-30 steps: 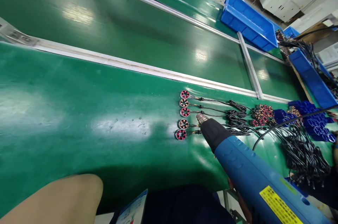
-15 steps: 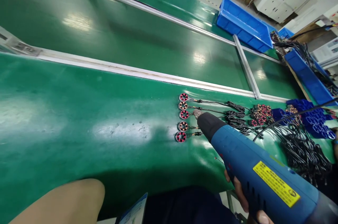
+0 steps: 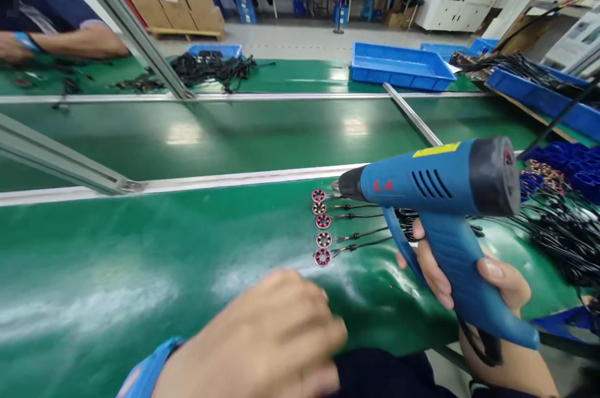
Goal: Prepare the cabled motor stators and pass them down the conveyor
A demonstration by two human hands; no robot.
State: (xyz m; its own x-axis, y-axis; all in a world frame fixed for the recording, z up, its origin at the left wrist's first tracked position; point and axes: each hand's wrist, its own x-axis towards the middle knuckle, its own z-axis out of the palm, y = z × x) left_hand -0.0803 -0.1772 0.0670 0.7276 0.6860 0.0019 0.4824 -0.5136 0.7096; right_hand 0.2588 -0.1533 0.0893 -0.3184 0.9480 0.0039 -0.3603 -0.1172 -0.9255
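My right hand [image 3: 501, 279] is wrapped round the handle of a blue heat gun [image 3: 422, 179]. The gun points left, and its metal nozzle is over the wires beside the farthest of several small round coil rings [image 3: 323, 221]. These rings, with red or copper windings, lie in a column on the green bench. Black cables [image 3: 360, 235] run from them to the right, partly hidden behind the gun. Nearer to me, my left hand [image 3: 267, 329] is raised below the rings and touches none of them. Its fingers look bent but are smeared by motion; nothing shows in them.
Bundled black cables [image 3: 557, 242] and blue parts [image 3: 576, 167] lie at the right. A blue bin [image 3: 403, 67] stands beyond the metal rail [image 3: 234, 181]. A metal post [image 3: 126, 23] rises at the left, near a co-worker's arm [image 3: 79, 39] and dark cables [image 3: 201, 70].
The view has tilted up and levelled. The heat gun's nozzle has shifted from the middle ring to the farthest one. My left hand has come up into view at the bottom.
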